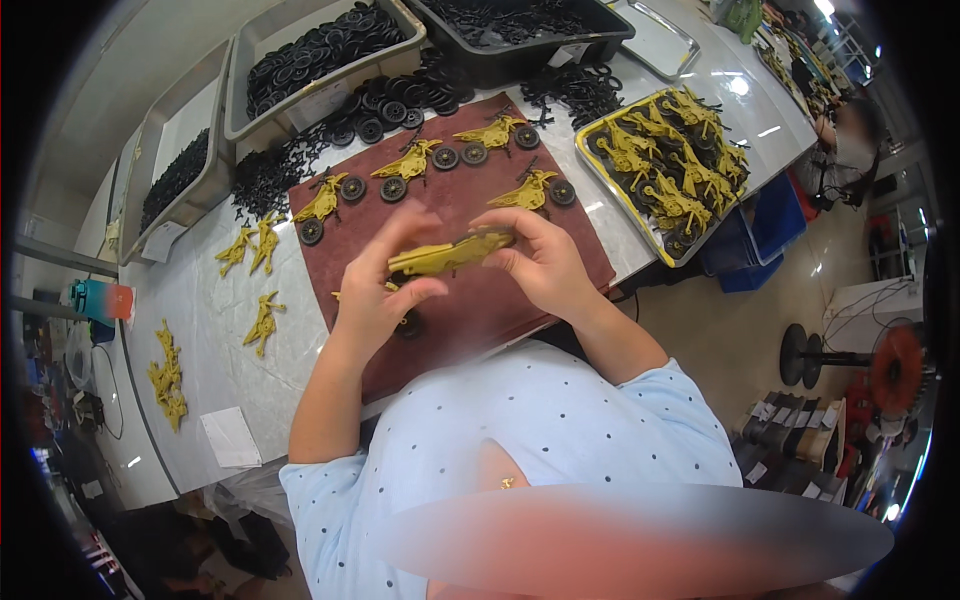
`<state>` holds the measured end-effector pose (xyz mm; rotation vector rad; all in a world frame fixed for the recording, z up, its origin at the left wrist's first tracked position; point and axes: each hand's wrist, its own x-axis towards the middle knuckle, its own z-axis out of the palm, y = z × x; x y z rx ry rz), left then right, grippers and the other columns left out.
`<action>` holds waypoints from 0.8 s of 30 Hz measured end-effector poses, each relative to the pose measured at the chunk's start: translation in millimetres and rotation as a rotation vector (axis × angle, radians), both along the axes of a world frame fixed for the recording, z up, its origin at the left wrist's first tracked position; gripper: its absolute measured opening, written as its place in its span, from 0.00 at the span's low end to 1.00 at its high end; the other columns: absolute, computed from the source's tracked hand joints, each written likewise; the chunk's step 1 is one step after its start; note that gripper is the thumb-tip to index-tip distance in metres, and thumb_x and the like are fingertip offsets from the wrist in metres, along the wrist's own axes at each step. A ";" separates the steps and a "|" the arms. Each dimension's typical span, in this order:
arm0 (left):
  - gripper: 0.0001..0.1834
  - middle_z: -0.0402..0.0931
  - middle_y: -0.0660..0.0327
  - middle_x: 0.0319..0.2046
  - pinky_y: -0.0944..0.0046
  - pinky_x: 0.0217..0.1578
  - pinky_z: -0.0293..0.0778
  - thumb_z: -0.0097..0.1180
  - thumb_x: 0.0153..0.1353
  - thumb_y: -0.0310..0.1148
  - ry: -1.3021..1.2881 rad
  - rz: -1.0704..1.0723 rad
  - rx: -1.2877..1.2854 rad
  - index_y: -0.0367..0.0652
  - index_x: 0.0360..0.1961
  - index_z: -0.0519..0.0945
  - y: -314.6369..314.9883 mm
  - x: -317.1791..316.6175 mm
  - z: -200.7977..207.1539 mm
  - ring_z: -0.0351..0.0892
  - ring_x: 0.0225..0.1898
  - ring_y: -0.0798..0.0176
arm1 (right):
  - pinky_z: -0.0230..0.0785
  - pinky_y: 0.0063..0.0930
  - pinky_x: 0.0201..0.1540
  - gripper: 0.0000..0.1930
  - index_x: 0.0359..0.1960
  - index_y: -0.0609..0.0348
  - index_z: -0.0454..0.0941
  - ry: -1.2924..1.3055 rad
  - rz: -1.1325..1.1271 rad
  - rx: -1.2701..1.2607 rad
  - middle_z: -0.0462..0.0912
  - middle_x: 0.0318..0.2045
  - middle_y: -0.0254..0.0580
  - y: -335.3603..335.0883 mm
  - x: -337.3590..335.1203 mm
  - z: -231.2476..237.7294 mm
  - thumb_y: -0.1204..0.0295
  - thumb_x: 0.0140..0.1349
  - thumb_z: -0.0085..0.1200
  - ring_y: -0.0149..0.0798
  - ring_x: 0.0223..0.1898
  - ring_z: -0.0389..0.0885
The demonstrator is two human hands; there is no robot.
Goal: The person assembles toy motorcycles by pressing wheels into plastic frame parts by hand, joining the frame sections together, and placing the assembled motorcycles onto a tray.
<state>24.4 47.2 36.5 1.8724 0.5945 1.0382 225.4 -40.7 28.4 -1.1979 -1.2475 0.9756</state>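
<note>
Over the maroon mat, a yellow toy motorbike body (440, 258) lies sideways in the air between my hands. My right hand (540, 262) pinches its dark right end between thumb and fingers. Around the left end, my left hand (372, 282) has its thumb and fingers spread; the upper fingers are smeared by motion, and whether they touch the body is unclear. Under the left hand, another toy motorbike with a black wheel (408, 324) is partly hidden. Beyond my hands, yellow toy motorbikes with black wheels (408, 165) lie on the mat (470, 350).
Grey bins (232, 105) and a black bin (520, 45) of black parts line the far side, with loose wheels (392, 112) before them. A yellow-rimmed tray (665, 258) of motorbikes stands right. Yellow bodies (264, 322) and white paper (230, 437) lie left.
</note>
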 end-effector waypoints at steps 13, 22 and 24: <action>0.17 0.83 0.57 0.40 0.67 0.42 0.77 0.67 0.51 0.24 -0.040 -0.082 -0.044 0.36 0.43 0.81 -14.0 -5.7 -13.5 0.82 0.41 0.65 | 0.75 0.23 0.40 0.16 0.47 0.61 0.78 -0.278 -0.060 0.280 0.82 0.40 0.40 2.2 -19.1 -10.4 0.74 0.56 0.63 0.33 0.39 0.81; 0.15 0.83 0.58 0.41 0.69 0.42 0.77 0.66 0.52 0.21 0.012 -0.054 -0.276 0.36 0.43 0.82 -6.5 -15.7 -17.1 0.81 0.41 0.69 | 0.72 0.28 0.37 0.17 0.43 0.58 0.79 -0.215 -0.081 0.130 0.82 0.34 0.40 6.1 -26.7 -2.0 0.70 0.52 0.66 0.38 0.35 0.80; 0.17 0.82 0.58 0.43 0.69 0.43 0.76 0.65 0.53 0.22 -0.041 -0.148 -0.349 0.35 0.45 0.81 -2.4 -17.2 -18.5 0.80 0.43 0.68 | 0.73 0.27 0.38 0.17 0.44 0.58 0.80 -0.163 -0.053 0.085 0.82 0.34 0.39 6.2 -24.2 1.3 0.70 0.51 0.67 0.37 0.35 0.80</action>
